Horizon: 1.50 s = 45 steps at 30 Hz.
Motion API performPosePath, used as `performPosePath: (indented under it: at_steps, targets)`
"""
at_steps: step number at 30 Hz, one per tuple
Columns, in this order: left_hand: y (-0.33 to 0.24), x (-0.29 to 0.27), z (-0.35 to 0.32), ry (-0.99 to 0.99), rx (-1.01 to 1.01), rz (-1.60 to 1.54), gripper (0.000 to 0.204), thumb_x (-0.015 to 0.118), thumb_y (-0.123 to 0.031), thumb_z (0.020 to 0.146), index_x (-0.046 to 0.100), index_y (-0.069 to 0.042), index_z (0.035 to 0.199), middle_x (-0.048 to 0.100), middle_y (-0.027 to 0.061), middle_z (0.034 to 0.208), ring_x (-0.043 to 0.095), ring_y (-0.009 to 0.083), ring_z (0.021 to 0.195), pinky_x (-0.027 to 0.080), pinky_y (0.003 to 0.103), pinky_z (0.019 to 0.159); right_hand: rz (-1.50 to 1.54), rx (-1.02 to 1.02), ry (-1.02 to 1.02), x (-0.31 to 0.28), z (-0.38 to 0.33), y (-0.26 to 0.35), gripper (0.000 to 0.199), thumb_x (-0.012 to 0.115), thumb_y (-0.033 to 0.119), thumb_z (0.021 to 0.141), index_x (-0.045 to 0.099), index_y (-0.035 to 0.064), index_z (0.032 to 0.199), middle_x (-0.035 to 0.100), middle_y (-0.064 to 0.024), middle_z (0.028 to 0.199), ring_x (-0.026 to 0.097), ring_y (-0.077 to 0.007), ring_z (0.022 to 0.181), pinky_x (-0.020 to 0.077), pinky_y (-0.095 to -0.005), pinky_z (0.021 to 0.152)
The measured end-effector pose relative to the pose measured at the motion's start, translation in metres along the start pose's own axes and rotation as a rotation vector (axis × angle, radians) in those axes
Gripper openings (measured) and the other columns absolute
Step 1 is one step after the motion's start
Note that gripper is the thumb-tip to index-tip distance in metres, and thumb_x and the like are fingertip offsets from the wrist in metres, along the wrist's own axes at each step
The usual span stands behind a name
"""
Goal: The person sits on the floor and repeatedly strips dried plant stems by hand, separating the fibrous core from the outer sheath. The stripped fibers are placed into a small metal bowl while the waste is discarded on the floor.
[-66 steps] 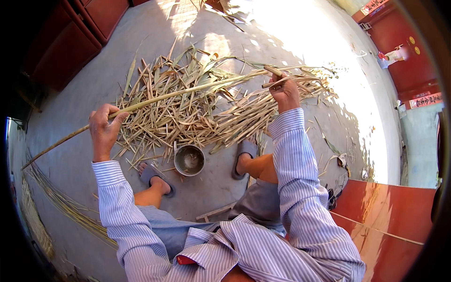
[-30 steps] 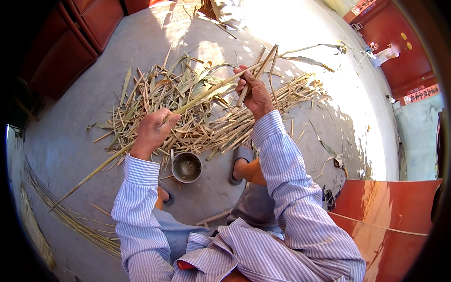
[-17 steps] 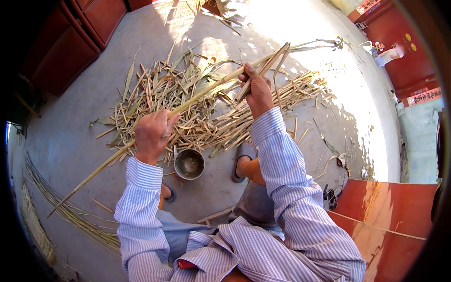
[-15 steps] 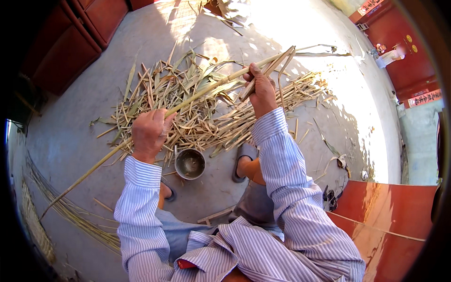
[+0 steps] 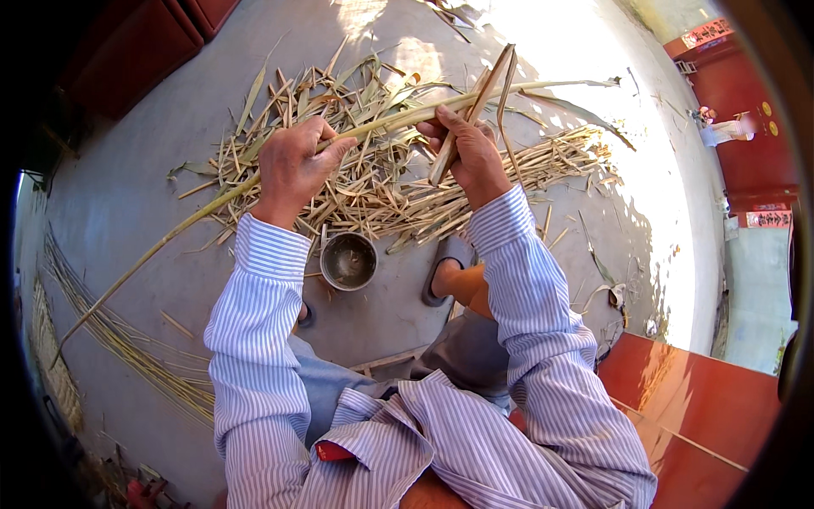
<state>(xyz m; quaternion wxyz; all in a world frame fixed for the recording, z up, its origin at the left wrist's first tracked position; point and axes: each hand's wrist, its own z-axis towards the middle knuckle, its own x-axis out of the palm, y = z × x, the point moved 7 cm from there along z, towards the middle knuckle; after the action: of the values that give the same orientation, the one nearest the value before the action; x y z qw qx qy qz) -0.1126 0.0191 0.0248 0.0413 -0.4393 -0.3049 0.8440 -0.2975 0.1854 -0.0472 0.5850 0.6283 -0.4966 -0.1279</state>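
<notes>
A long pale green-tan plant stalk (image 5: 381, 125) runs slantwise through both my hands, its thin end low at the left and its leafy end (image 5: 585, 83) at the far right. My left hand (image 5: 297, 165) is closed round it, thumb along the top. My right hand (image 5: 475, 157) pinches a split, folded brown stick (image 5: 492, 85), its two halves standing up on either side of the stalk. The stalk passes just over the right fingers. Dry husks and leaves (image 5: 305, 106) lie heaped beneath, beside a pile of stripped stalks (image 5: 543, 165).
A metal mug (image 5: 348, 287) stands between my feet, near a grey slipper (image 5: 458, 250). Thin stems (image 5: 127, 348) lie on the floor at left. A red panel (image 5: 678, 399) is at lower right. Another person (image 5: 727, 131) stands by a red door in the distance.
My left hand has moved up and right, closer to the right hand. The stalk has shifted right, with more of its leafy end past the folded stick. The view has tilted slightly.
</notes>
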Motion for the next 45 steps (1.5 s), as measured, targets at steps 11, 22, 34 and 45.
performPosePath:
  at_steps: [11, 22, 34, 45]
  targets:
    - [0.027, -0.022, 0.002, 0.056, -0.215, -0.06, 0.036, 0.075, -0.038, 0.081, 0.063, -0.005, 0.074, 0.06, 0.0077, 0.06, 0.056, 0.0203, 0.054, 0.041, 0.035, 0.052, 0.028, 0.433, -0.2, -0.081, 0.065, -0.09, 0.017, 0.056, 0.015, 0.096, 0.051, 0.0004, 0.105, 0.061, -0.0131, 0.086, 0.065, -0.0206, 0.07, 0.0592, -0.0308, 0.058]
    - [0.052, -0.046, -0.019, 0.114, -0.247, -0.126, 0.038, 0.075, -0.035, 0.083, 0.061, -0.001, 0.072, 0.058, 0.0064, 0.057, 0.05, 0.0127, 0.051, 0.04, 0.031, 0.05, -1.131, 0.187, 0.117, -0.033, 0.1, -0.032, 0.046, 0.065, 0.041, 0.089, 0.067, -0.0027, 0.104, 0.069, -0.0128, 0.091, 0.068, -0.0198, 0.086, 0.0508, -0.0288, 0.074]
    - [0.072, -0.034, -0.044, 0.325, -0.324, -0.228, 0.041, 0.074, -0.036, 0.083, 0.06, 0.0, 0.069, 0.048, 0.0028, 0.055, 0.039, 0.01, 0.053, 0.033, 0.03, 0.048, 0.312, -0.063, 0.039, -0.047, 0.075, 0.014, 0.022, 0.059, 0.017, 0.096, 0.058, 0.0024, 0.112, 0.068, -0.0087, 0.106, 0.066, -0.0161, 0.093, 0.0579, -0.0254, 0.071]
    - [0.024, -0.045, -0.046, 0.114, 0.013, 0.067, 0.032, 0.073, -0.03, 0.083, 0.06, -0.004, 0.07, 0.058, 0.0098, 0.058, 0.052, 0.0247, 0.05, 0.038, 0.036, 0.049, 0.152, -0.138, -0.201, -0.069, 0.047, 0.028, 0.022, 0.068, 0.026, 0.091, 0.064, 0.004, 0.095, 0.069, -0.0063, 0.087, 0.065, -0.0114, 0.072, 0.0524, -0.0201, 0.057]
